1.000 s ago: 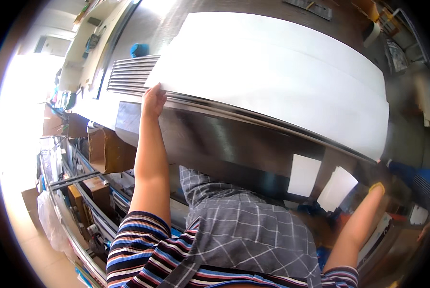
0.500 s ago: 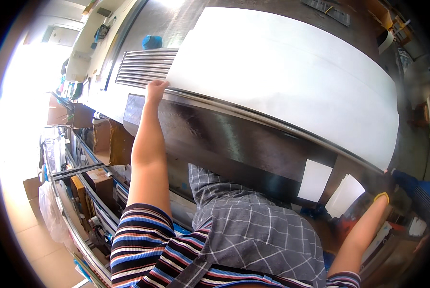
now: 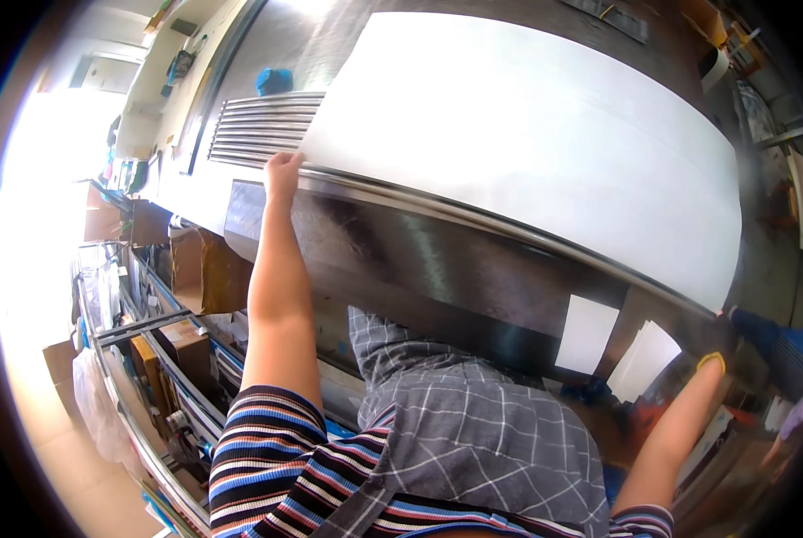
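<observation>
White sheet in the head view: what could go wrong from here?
With the left hand at one near corner and the right hand by the other, uneven pulling might skew or crease the white sheet. Its left edge appears to overlap the metal rods, so it could snag.

On the left side, a very strong white light (image 3: 34,233) hides the details of the room. Below it, the floor (image 3: 74,475) has pale beige tiles. A metal rack (image 3: 141,326) stands there, crowded with boxes (image 3: 186,341). Farther back is a pale shelf (image 3: 138,127). The room's right side looks much darker.
</observation>
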Tool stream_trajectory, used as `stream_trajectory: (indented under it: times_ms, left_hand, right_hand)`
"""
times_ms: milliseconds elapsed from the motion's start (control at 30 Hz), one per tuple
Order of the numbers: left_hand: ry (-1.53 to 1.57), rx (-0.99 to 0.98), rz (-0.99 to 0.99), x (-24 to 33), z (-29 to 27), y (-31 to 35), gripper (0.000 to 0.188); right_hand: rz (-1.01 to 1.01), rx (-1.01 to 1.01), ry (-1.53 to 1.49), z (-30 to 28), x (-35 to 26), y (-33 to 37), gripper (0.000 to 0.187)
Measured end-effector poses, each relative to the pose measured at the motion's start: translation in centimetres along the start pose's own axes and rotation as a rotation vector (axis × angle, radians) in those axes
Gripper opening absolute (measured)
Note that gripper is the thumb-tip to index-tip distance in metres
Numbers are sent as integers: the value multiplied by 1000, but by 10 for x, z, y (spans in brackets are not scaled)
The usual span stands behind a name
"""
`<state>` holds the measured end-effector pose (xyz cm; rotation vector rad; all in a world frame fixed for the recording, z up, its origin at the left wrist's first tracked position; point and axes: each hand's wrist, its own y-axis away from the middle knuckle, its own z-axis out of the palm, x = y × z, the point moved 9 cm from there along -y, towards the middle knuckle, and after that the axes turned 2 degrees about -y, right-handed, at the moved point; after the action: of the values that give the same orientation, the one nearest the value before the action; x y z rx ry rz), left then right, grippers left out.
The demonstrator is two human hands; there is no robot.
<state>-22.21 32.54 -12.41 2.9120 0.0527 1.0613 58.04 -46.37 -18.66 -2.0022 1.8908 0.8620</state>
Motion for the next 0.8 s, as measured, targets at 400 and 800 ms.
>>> stream_trajectory:
  times_ms: [400,800]
  left_hand:
    - [-348,70,-97,8,-2,28,36]
    - [-385,490,316,91,3,117,27]
  right_hand:
    - [-663,93,731,12,-69,38,25]
    - [-386,515,337,-13,-103,97,30]
